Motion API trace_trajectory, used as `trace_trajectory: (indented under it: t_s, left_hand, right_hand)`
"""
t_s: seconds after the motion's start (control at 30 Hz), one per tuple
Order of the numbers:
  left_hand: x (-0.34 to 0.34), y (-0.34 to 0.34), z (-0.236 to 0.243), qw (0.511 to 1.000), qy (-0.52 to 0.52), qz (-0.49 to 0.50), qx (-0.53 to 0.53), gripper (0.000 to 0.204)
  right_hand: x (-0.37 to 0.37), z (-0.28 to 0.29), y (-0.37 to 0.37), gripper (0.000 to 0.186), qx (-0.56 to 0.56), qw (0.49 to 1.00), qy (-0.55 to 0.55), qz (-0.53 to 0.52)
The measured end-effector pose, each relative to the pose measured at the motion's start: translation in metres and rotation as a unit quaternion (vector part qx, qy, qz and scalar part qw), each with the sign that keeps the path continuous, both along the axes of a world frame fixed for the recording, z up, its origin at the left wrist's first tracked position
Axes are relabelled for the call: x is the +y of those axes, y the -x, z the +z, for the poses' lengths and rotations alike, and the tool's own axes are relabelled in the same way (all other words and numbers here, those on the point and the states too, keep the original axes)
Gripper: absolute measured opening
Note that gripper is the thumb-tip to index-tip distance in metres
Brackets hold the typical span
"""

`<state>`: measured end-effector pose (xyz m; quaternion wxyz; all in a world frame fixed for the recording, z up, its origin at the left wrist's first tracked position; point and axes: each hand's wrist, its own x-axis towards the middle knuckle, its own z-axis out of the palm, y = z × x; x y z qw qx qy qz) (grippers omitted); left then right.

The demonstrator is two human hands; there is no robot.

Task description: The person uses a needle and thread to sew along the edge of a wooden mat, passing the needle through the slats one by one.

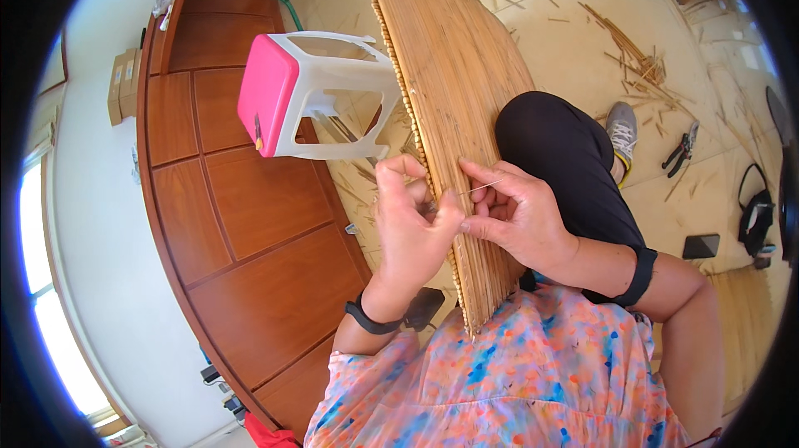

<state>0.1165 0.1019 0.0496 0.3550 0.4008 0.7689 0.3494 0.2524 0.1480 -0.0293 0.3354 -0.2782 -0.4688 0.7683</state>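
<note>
A stiff panel of straight brown reed stalks (449,57) stands on edge before me, its lower tip against my lap. Bound, knobbly stalk ends line its left edge. At that edge my left hand (412,219) is closed, fingers curled and thumb pressed in; what they grip is hidden. On the panel's right face, my right hand (524,219) pinches a thin pale thread (481,188). This thread stretches across the narrow gap toward my left thumb. Both hands are close together, touching or nearly touching at the panel.
A white stool with a pink seat (270,94) lies on its side at left, by a brown wooden panelled surface (266,207). Loose stalks (637,61), pruning shears (682,150), a dark phone (701,246) and a black bag (756,211) lie on the tiled floor at right.
</note>
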Motion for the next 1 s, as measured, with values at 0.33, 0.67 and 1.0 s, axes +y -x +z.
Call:
trace_trajectory:
  t_s: [0.33,0.67,1.0]
  left_hand:
    - [-0.061,-0.015,0.031,0.963,0.1,-0.161,0.192,0.058]
    - [-0.074,0.001,-0.002,0.972,-0.061,-0.124,0.191,0.021]
    - [-0.06,0.08,0.035,0.902,-0.019,-0.342,0.263,0.024]
  right_hand:
    - [0.09,0.016,-0.01,0.047,-0.109,0.968,-0.221,0.047]
    - [0.149,0.067,0.04,0.056,-0.151,0.609,-0.738,0.248]
    - [0.12,0.106,0.027,0.033,-0.142,0.562,-0.765,0.281]
